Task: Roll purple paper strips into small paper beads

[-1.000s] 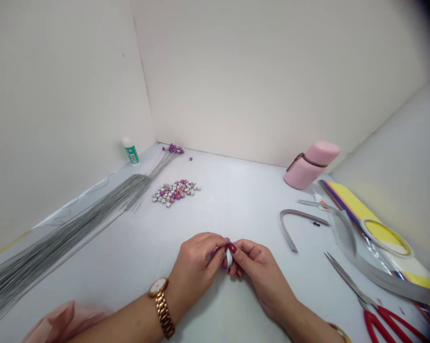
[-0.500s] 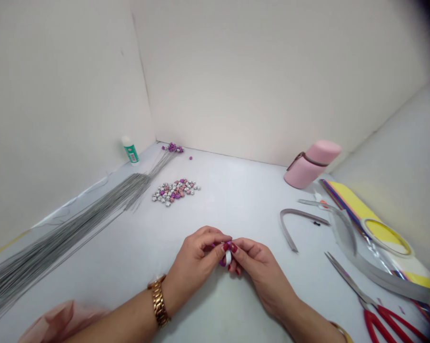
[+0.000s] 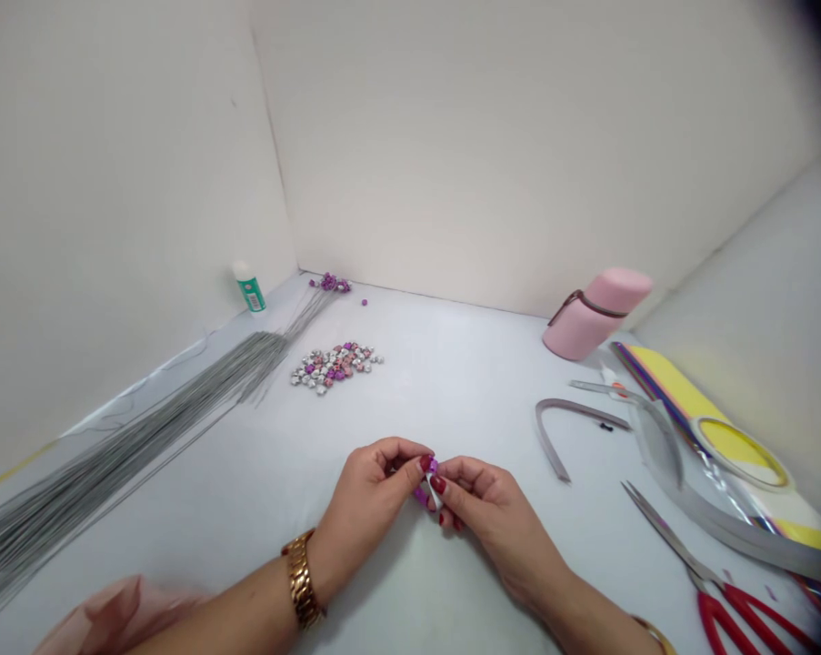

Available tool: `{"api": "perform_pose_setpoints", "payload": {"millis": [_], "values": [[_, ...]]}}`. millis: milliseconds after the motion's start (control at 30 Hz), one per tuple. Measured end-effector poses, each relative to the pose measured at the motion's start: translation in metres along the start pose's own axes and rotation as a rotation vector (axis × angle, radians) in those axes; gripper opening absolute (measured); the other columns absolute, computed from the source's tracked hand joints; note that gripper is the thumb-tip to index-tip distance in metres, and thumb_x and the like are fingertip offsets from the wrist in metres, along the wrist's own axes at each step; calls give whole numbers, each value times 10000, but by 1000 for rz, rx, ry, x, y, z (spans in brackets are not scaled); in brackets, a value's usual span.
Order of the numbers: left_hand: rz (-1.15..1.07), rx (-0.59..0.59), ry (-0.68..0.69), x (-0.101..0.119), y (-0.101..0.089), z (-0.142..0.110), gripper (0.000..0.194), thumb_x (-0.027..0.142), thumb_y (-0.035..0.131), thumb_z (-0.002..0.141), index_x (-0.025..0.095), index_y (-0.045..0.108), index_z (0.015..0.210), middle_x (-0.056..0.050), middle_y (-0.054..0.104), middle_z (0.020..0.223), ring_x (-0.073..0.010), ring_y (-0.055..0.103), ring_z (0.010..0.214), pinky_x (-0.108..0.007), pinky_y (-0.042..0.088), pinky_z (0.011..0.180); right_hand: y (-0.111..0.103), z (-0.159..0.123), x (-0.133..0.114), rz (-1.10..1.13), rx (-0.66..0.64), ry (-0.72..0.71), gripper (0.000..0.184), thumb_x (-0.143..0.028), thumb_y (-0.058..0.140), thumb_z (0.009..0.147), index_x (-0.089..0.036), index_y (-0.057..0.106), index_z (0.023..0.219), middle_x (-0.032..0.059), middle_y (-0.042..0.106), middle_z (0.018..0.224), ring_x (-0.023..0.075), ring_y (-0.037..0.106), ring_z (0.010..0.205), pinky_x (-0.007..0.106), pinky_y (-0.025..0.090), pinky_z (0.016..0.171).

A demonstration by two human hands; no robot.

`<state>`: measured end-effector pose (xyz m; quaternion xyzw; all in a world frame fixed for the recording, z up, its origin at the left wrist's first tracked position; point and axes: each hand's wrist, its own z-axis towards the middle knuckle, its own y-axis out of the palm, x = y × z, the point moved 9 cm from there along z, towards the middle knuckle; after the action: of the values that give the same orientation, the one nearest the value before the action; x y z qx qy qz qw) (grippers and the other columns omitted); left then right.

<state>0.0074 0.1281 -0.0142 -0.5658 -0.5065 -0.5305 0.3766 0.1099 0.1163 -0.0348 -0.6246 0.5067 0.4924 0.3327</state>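
Between my two hands, low in the middle of the head view, is a narrow purple paper strip (image 3: 421,497) with a white underside. Its upper end makes a small folded purple knot. My left hand (image 3: 383,482) pinches that folded end between thumb and forefinger. On the other side, my right hand (image 3: 482,496) is closed on the strip, its thumb pressing the white side. Beyond the hands lies a pile of small folded paper stars (image 3: 335,366) in silver, pink and purple. Fingers hide part of the strip.
At left lies a bundle of grey wires (image 3: 144,441), purple stars (image 3: 329,282) at its far end. A glue stick (image 3: 250,289) stands behind. To the right are a pink bottle (image 3: 591,314), grey strips (image 3: 550,437), red-handled scissors (image 3: 703,573), a tape roll (image 3: 782,473) and yellow packets (image 3: 669,377).
My hands have shifted slightly, and the right thumb has moved a little lower. The white side of the strip, a curved loop before, now shows as a slanted narrow piece.
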Motion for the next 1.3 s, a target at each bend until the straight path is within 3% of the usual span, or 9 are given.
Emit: {"api": "perform_pose_setpoints", "payload": {"millis": [300,467,600,733,833,1033,1300], "values": [[104,65,73,2,-2,-6,118,226,494,808,146,578,830,26,569,513,-118,566,471,-233,464,518,10,-5,6,130,-65,104,224,-348,579,767,-129,561,722,-4,580,541,48,451,391,160,276,388],[407,120,290,21,-7,-10,121,143,499,800,170,617,809,-14,618,714,-122,587,636,-229,456,628,11,-5,1,233,-67,86,183,-305,598,760,-124,572,752,12,604,634,45,475,424,161,295,413],[564,50,458,39,1,-14,167,94,479,807,162,629,835,-25,615,741,-118,568,687,-222,438,662,11,-5,-3,237,-68,56,169,-291,584,780,-127,588,738,9,604,613,48,474,442,162,310,432],[571,-43,508,42,9,-17,202,99,447,824,159,626,895,-46,603,803,-127,560,742,-236,438,706,6,-4,-3,231,-19,30,204,-311,558,802,-121,609,751,-6,572,529,48,455,437,157,306,431],[462,-68,442,36,9,-15,182,136,458,823,161,632,869,-55,585,865,-127,568,730,-248,451,700,3,-3,0,223,14,39,191,-306,586,783,-120,621,811,-16,561,516,47,441,427,161,299,428],[35,-46,54,2,5,-4,146,257,544,779,123,580,825,-22,590,663,-120,561,555,-239,464,534,-1,-2,-1,129,50,-1,235,-342,603,760,-113,636,801,-15,556,496,60,430,441,181,300,449],[-85,-14,-13,-2,3,-2,139,248,581,742,115,607,714,4,576,526,-112,537,504,-231,423,530,3,-3,0,79,14,49,252,-381,608,740,-132,616,777,-5,580,528,66,455,436,185,308,437]]}}
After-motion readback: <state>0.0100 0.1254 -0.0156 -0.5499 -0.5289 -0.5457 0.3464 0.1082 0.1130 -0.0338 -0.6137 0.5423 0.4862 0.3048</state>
